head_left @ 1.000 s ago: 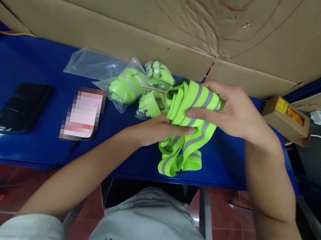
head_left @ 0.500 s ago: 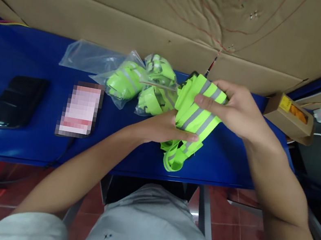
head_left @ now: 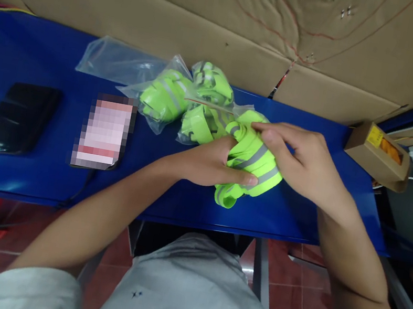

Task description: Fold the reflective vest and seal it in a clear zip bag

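Neon-green reflective straps (head_left: 256,155) with silver stripes are bunched into a loose roll above the blue table. My left hand (head_left: 210,165) wraps around the roll from the left, its thumb across the front and its other fingers hidden behind. My right hand (head_left: 299,157) is at the roll's upper right, with index finger and thumb close together on the strap; its lower fingers are partly hidden. A small loop hangs beneath the roll. Just behind my left hand lie clear plastic bags with similar green straps, one bag (head_left: 164,95) at the left and another (head_left: 211,83) farther back.
An empty-looking clear bag (head_left: 117,60) lies at the back left of the blue table (head_left: 46,179). Nearer are a blurred-out phone (head_left: 102,131) and a black wallet-like case (head_left: 17,116). A cardboard box (head_left: 376,155) stands at the right end; brown cardboard (head_left: 156,7) covers the wall behind.
My right hand has folded the flat upper strap section down around the bundle, now rounder and more compact. My left hand keeps its hold. The view has shifted slightly.
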